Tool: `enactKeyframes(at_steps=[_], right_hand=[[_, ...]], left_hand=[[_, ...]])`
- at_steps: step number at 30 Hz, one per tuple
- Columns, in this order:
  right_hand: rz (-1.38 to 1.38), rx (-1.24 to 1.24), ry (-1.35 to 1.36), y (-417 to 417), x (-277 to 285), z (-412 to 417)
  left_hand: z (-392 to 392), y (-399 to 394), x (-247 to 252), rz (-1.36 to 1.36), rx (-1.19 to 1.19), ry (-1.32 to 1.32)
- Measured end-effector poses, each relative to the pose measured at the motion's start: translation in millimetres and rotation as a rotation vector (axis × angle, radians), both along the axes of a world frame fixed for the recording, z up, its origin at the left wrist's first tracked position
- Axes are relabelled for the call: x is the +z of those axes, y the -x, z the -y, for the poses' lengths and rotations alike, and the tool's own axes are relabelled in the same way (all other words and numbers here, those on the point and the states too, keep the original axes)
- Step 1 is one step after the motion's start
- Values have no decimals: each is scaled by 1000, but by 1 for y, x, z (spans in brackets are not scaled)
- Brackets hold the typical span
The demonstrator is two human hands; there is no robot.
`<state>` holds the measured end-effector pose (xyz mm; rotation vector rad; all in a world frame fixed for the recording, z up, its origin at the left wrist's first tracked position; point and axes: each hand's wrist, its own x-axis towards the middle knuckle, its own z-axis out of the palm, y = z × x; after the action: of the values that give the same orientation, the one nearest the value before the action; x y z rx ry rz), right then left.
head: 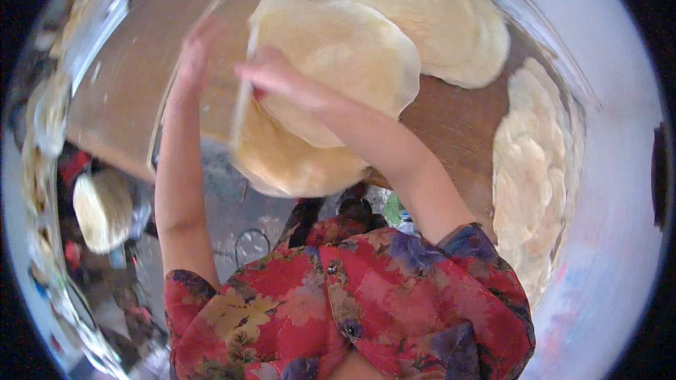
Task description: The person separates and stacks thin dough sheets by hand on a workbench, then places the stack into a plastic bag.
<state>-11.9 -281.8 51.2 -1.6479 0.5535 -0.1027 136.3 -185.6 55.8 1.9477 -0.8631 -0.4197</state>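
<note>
A large thin round of dough (338, 58) lies before me on the brown wooden table. Below it, more thin dough (296, 174) hangs over the near table edge; I cannot tell whether it is the same sheet. My right hand (269, 71) is at the dough's left side, its fingers closed around a thin pale stick (243, 108) that runs along that side. Motion blurs my left hand (203, 39), raised left of the dough beside a long, thin pale strip (171, 84). Whether its fingers hold anything is unclear.
Overlapping dough rounds (433, 21) lie at the table's far right. A long pile of flat dough pieces (528, 163) lines the right side. At lower left, a pale rounded object (103, 211) stands beyond the wooden table's edge (111, 155). The floor (222, 211) shows below.
</note>
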Motion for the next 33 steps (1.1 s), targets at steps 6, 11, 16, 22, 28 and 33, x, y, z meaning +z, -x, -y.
enactKeyframes(at_steps=[6,11,16,22,28,33], right_hand=[[246,-86,-380,-72,-8,-38],[116,309,701,3,-61,-23],[291,479,1409,45,-62,-46],[277,584,1282,47,-45,-51],[-153,620,1239,18,1,-29],[-110,696,929,-19,18,9]], left_hand=[[-141,9,26,-341,421,690],[-201,80,-53,-817,533,568],[-195,134,-76,-948,564,592],[-188,158,-73,-931,740,573],[-175,175,-45,-957,532,261],[-113,165,-31,-1134,403,656]])
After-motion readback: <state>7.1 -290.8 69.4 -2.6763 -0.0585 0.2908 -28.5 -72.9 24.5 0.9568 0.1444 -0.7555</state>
